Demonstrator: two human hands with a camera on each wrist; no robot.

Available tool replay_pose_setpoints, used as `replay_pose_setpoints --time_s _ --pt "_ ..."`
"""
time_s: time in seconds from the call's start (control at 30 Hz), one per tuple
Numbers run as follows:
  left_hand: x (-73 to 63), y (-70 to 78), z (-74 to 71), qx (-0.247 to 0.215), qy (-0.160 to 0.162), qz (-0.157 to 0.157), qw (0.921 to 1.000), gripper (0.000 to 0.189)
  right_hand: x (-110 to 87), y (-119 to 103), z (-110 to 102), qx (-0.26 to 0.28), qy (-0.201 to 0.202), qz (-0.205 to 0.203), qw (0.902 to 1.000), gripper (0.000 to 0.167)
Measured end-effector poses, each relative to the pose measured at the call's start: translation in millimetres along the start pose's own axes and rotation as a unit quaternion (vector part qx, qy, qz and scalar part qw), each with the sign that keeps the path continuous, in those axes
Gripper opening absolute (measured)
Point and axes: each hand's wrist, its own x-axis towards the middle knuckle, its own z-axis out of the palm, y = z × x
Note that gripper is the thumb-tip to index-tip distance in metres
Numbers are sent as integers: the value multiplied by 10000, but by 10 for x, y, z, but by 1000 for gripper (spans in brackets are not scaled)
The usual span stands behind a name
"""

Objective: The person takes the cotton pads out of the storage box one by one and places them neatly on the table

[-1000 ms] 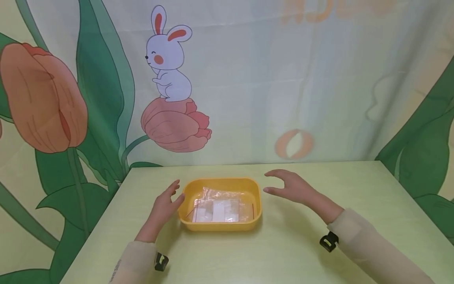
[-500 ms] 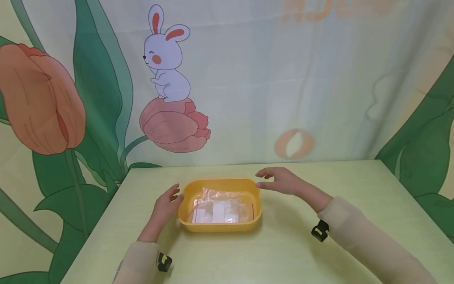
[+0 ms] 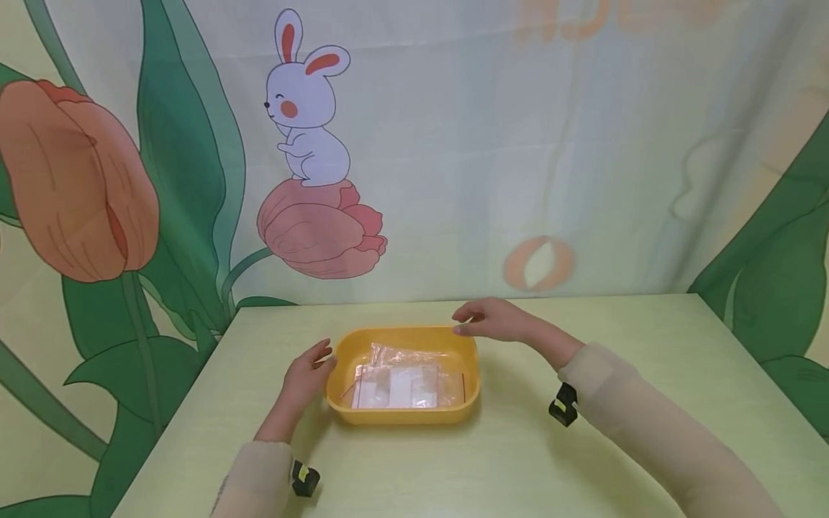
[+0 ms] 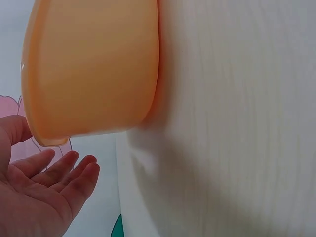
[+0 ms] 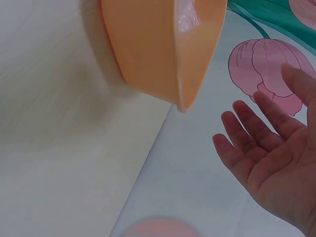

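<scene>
A yellow plastic tub (image 3: pixel 403 416) with rounded corners stands on the table, holding several clear zip bags (image 3: pixel 400 381) with white contents or labels. Beside its left end is my left hand (image 3: pixel 303 383), thumb by the rim and fingers loosely bent outside the wall. In the left wrist view those fingers (image 4: pixel 74 182) are apart from the tub wall, and whether the thumb touches the rim cannot be told. My right hand (image 3: pixel 497 321) hovers over the back right corner, its fingers slightly bent and holding nothing. The right wrist view shows its fingers (image 5: pixel 254 123) spread clear of the tub.
The pale table (image 3: pixel 414 467) ends at a back edge against a printed cloth (image 3: pixel 447 144) with a rabbit and tulips. Black wrist cameras (image 3: pixel 563 404) sit under both sleeves.
My right hand has moved left and slightly back, from beside the tub to over its back right corner. The left hand has barely shifted. The tub and bags stay put.
</scene>
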Motion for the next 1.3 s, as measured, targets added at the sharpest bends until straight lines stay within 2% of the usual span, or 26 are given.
replay_pose_setpoints --time_s 0.3,0.53,0.9,1.13,1.3 --pt "-5 -47 38 -156 70 45 9998 55 152 -159 -6 -108 -331 111 9993 48" --pt "-21 -84 57 -314 132 -15 9994 54 255 -188 53 -214 -472 86 9986 46" --pt "-3 -109 114 -542 227 -246 9980 51 390 -271 141 405 -937 524 9934 47" --pt "-22 -105 106 -645 300 -97 9974 50 472 -320 197 545 -1076 703 9902 47" --pt "-17 -135 125 -820 355 -107 9959 49 512 -339 228 618 -1145 810 9882 47"
